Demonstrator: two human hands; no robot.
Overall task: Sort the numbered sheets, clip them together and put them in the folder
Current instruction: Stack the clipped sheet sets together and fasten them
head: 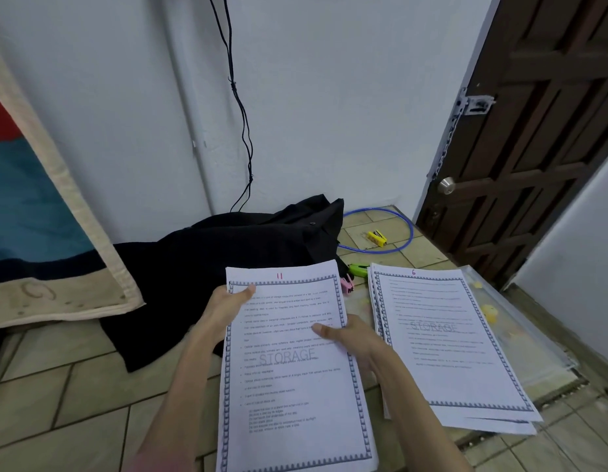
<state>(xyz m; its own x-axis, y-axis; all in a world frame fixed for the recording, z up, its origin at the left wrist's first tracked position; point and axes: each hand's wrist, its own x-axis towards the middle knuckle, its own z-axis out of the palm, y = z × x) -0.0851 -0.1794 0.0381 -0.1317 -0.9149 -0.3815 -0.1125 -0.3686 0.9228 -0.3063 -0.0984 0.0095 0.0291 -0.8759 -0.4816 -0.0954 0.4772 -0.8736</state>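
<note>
Above the tiled floor (50, 396) I see the left hand (227, 301) and right hand (350, 338) gripping the sheet stack (295, 369), top page numbered 11. Just right, a second stack (442, 335), page 6, lies on a clear folder (520, 321). Beyond: pink clip (347, 284), black cloth (227, 264), white wall (330, 114), dark door (534, 131).

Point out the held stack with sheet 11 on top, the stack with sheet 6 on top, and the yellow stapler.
held stack (295, 369), head view, middle of top sheet.
stack topped by sheet 6 (442, 338), head view, middle of top sheet.
yellow stapler (377, 238), head view, its body.
</note>
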